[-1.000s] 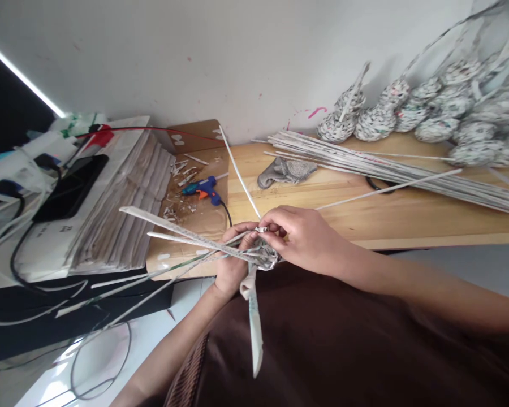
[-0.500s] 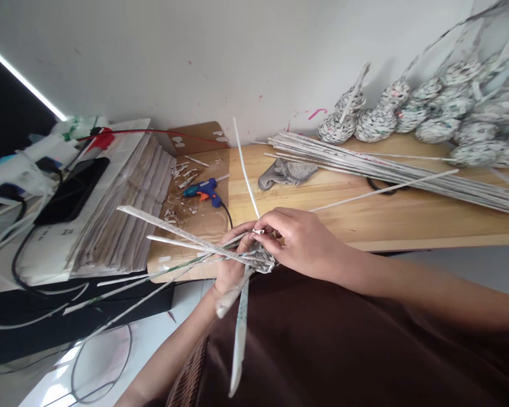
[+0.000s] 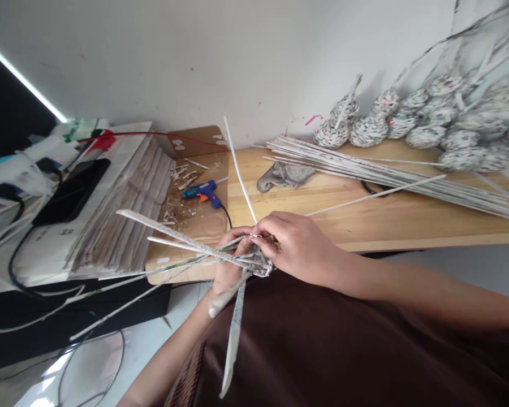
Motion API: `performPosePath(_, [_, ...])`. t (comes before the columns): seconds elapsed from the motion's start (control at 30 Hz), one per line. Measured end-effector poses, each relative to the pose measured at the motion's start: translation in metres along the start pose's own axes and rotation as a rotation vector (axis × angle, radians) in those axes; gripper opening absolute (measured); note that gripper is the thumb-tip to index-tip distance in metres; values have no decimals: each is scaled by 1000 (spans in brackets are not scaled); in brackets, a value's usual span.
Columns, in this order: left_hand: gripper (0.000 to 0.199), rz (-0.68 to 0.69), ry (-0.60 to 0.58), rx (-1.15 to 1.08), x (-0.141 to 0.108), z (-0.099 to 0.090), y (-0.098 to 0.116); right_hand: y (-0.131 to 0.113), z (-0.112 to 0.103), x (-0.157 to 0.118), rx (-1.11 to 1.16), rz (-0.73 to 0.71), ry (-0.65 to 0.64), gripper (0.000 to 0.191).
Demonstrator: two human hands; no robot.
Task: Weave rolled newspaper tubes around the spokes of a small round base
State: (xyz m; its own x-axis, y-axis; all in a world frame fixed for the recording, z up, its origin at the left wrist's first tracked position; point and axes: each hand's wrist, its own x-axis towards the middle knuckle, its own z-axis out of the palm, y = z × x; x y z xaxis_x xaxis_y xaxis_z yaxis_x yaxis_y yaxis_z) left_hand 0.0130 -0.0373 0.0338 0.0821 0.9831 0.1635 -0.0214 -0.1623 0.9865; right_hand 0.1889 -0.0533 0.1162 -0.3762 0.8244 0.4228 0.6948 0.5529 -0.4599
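Over my lap, a small woven piece of rolled paper strips (image 3: 261,264) has several long paper tubes (image 3: 165,229) fanning out to the left and down. My left hand (image 3: 229,271) is closed around it from the left, partly hidden behind the tubes. At its upper edge my right hand (image 3: 297,243) pinches a paper strip between thumb and forefinger, close to the left fingertips. One thin white tube (image 3: 240,169) rises from the hands toward the wall. Another pale tube (image 3: 377,195) slants out to the right behind my right hand.
A blue glue gun (image 3: 203,192) lies on cardboard among paper scraps. Beside it is a grey cloth (image 3: 284,174). Bundled paper tubes (image 3: 385,175) lie to the right, before several woven gourd shapes (image 3: 369,131). A stack of paper (image 3: 131,209) carries a black phone (image 3: 72,192).
The view has shifted slightly. Both hands keep their hold on the woven piece, with the right fingertips a little lower on the strip. The upright tube leans slightly more to the left.
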Motion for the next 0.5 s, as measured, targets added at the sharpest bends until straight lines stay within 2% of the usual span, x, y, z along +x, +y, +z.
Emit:
performPosePath(0.23, [21, -31, 33, -193, -2, 1, -4, -3, -10, -1, 99, -59, 28, 14])
performPosePath(0.4, [21, -82, 52, -302, -1, -3, 1, 14, -30, 0, 28, -68, 126, 8])
performPosePath(0.5, [24, -113, 64, -302, -2, -6, 3, 23, -38, 1, 16, -35, 58, 8])
